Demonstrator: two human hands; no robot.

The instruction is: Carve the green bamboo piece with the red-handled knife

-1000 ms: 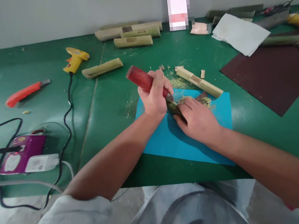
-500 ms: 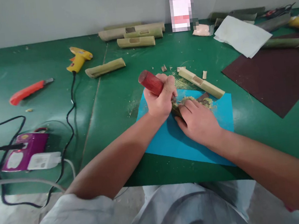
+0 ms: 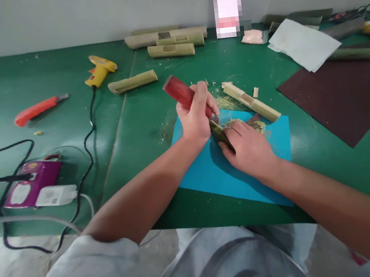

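Observation:
My left hand is closed around the red wooden handle of a carving tool, whose blade end points down at a dark green bamboo piece. My right hand grips that bamboo piece and presses it onto a blue sheet on the green table. Pale shavings lie on the sheet just beyond my right fingers. A notched pale bamboo section rests behind the hands, touching the sheet's far edge.
A yellow glue gun with a black cord, an orange utility knife, a purple box and several bamboo sections lie at left and back. White paper and a dark brown sheet lie right.
The red handle dipped lower and nearer my right hand half a second ago, then rose and tilted back to the left. My right hand stays on the bamboo piece.

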